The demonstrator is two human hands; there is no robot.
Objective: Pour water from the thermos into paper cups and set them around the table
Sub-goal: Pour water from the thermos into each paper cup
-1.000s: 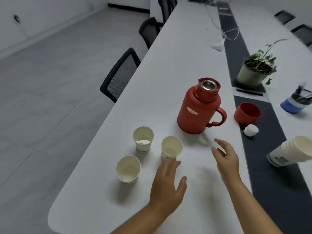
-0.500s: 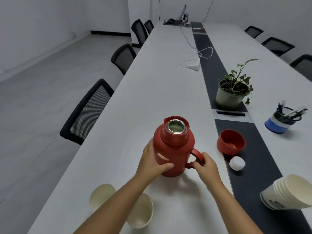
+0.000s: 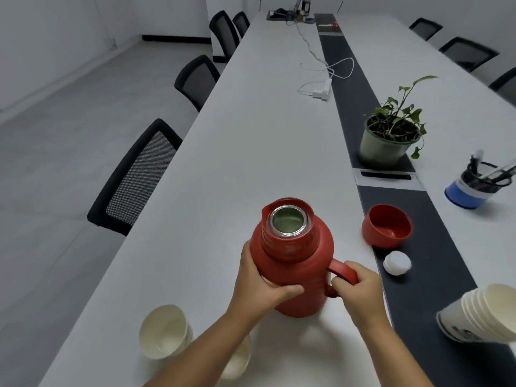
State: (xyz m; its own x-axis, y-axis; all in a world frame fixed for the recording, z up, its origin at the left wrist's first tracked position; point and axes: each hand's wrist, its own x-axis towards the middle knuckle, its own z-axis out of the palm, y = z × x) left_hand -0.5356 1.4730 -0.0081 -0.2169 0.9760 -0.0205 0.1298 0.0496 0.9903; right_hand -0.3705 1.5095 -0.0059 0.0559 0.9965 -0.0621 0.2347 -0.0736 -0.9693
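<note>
Red thermos (image 3: 293,263) stood uncapped at lower centre of the frame on the white surface (image 3: 251,152), left hand (image 3: 258,283) grasping its body, right hand (image 3: 358,291) clenched around its handle, paper cups (image 3: 164,331) at lower left.

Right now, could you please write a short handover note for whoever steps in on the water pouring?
Left hand: wrapped around the body of the red plastic thermos.
Right hand: closed on the thermos handle.
The thermos stands upright on the long white table, mouth open; its red cup-shaped lid and white round stopper lie to its right.
Two white paper cups show near the front edge, partly behind the left forearm; water level unclear.
A stack of spare paper cups lies on its side at far right.
Done: thermos opened and gripped.
Left: pour, then set cups around the table.
</note>
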